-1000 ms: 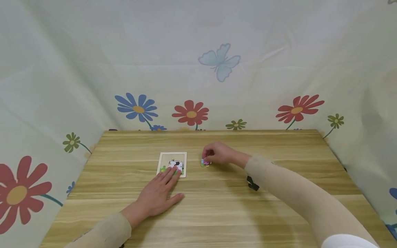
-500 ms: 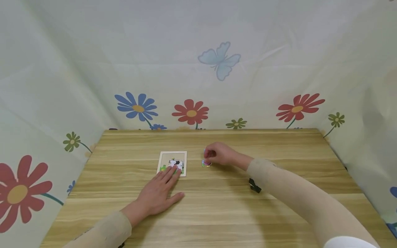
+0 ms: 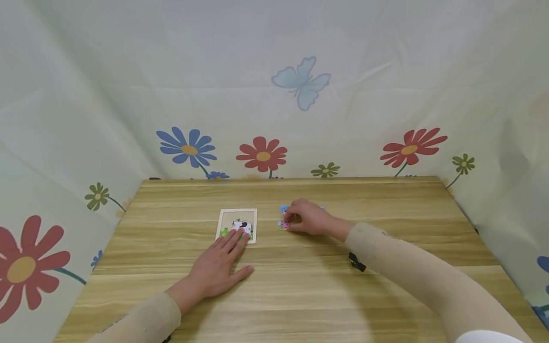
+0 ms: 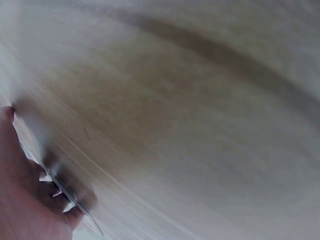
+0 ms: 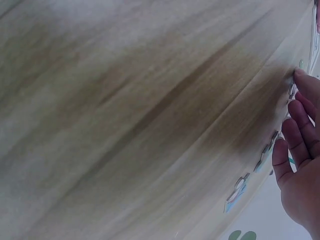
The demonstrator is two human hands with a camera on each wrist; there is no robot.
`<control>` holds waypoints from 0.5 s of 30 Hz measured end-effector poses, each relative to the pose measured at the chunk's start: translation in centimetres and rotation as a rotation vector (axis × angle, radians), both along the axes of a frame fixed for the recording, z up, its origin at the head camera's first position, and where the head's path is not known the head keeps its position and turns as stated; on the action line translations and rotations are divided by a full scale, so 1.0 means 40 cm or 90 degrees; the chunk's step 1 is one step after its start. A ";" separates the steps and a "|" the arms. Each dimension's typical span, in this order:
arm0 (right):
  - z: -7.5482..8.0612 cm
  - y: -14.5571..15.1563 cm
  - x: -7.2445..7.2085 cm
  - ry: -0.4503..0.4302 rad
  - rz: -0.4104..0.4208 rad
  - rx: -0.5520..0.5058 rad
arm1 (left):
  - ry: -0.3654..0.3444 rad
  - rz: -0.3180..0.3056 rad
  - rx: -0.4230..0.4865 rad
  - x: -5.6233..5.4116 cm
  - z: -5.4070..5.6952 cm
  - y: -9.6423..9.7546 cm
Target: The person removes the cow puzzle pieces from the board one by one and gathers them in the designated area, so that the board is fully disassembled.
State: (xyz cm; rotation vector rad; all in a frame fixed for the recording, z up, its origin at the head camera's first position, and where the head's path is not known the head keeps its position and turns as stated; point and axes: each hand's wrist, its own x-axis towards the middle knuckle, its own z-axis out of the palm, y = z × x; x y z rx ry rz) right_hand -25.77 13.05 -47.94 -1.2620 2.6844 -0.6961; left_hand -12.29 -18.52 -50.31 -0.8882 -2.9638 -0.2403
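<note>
1. Two bare hands work at a wood-grained desk point(image 3: 279, 305), each at the end of a beige sleeve.
2. The left hand point(image 3: 218, 267) lies nearly flat, its fingers extended forward and close together, the thumb standing well out to the side. Its fingertips rest on the lower part of a pale-rimmed puzzle tray point(image 3: 238, 210).
3. That tray lies flat, left of the middle of the desk. A black-and-white cow picture point(image 3: 246, 226) with green bits fills part of its lower half (the fingers cover some of it), and the upper part is plain beige.
4. The right hand point(image 3: 310, 217) is at the loose pieces, to the right of the tray and apart from it. Its fingers are bent and the thumb faces the index finger over a pink-marked piece point(image 3: 283, 225); I cannot tell whether they pinch it or merely touch it.
5. A blue piece point(image 3: 283, 209) lies just beyond, and another bit of blue point(image 3: 322, 208) peeps out behind the knuckles. The right wrist view shows a light-blue piece point(image 5: 236, 194) on the desk near the hand.
6. Behind stands a pale cloth point(image 3: 214, 62), printed with flowers and a light-blue butterfly point(image 3: 302, 83).
</note>
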 end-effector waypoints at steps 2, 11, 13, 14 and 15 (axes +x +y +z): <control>0.001 0.001 0.002 -0.004 -0.002 0.000 | 0.008 -0.001 0.004 0.000 -0.003 -0.001; 0.003 0.008 0.003 -0.012 -0.011 -0.006 | 0.008 -0.001 0.005 0.001 -0.004 -0.001; 0.003 0.010 0.002 -0.013 -0.013 -0.006 | 0.007 0.000 0.004 0.001 -0.004 -0.001; 0.004 0.011 0.001 -0.013 -0.013 -0.006 | 0.010 0.000 0.004 0.001 -0.005 -0.001; 0.003 0.011 0.000 -0.015 -0.015 -0.004 | 0.013 0.000 0.003 0.001 -0.006 -0.002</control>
